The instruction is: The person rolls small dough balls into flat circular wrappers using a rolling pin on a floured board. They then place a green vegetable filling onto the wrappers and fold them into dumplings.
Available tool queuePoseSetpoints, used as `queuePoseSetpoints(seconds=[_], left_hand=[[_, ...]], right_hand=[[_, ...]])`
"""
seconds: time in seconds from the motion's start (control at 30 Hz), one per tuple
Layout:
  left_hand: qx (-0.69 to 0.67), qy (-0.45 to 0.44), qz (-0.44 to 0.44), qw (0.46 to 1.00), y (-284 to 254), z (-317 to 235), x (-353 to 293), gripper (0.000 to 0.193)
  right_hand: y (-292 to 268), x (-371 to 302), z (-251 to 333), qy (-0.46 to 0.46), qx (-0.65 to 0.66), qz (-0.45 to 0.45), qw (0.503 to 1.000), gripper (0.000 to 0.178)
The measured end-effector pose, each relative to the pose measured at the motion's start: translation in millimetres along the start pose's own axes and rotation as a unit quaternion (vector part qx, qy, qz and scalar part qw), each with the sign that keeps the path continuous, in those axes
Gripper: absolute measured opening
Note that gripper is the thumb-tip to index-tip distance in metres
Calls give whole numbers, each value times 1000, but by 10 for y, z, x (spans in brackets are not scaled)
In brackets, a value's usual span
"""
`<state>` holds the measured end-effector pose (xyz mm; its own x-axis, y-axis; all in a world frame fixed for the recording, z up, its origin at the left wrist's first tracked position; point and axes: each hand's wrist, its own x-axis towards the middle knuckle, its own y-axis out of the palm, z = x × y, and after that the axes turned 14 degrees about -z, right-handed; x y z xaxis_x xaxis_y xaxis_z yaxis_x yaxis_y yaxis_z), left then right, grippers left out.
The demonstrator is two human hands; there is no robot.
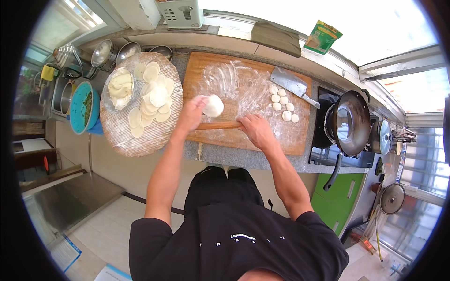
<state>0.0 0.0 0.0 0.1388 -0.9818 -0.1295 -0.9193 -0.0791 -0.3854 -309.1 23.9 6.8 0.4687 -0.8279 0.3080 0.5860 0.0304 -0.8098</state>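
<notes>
My left hand [192, 114] pinches the edge of a round, flat dough wrapper [214, 107], which looks raised a little off the floured wooden board [201, 70]. Under my right hand [257, 129] lies the right end of a wooden rolling pin [218, 126], its fingers curled over it. The pin runs across the near part of the board. Several small dough pieces [283, 100] sit at the board's right side. Left of my left hand, many flat wrappers [158, 96] overlap on a round floured board [123, 144], next to a bowl of dough [120, 86].
A cleaver [289, 82] lies at the board's far right, its handle over the edge. Farther right, a black wok [351, 122] sits on the cooktop, handle pointing toward me. A turquoise bowl [95, 108] with chopped greens stands at left. Metal bowls [127, 50] line the back.
</notes>
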Motion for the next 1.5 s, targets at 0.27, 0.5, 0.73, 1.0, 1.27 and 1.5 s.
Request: queuePoseSetpoints(seconds=[0.27, 0.5, 0.73, 1.0, 1.27, 1.5], left_hand=[[-268, -62, -288, 917, -1094, -208, -118, 41], [10, 64, -486, 871, -641, -205, -372, 50], [30, 0, -121, 992, 1224, -654, -298, 32], [250, 403, 11, 880, 2822, -425, -190, 38], [365, 333, 212, 843, 2365, -365, -411, 39], [303, 384, 65, 870, 2426, -347, -790, 48]], right_hand=[[88, -325, 2, 84, 35, -60, 994, 28], [339, -846, 46, 312, 82, -170, 931, 28], [190, -1306, 71, 455, 48, -309, 834, 26], [-246, -1862, -132, 501, 36, -378, 778, 27], [-295, -2065, -143, 514, 58, -366, 774, 27], [-220, -1981, -196, 504, 78, -357, 783, 27]])
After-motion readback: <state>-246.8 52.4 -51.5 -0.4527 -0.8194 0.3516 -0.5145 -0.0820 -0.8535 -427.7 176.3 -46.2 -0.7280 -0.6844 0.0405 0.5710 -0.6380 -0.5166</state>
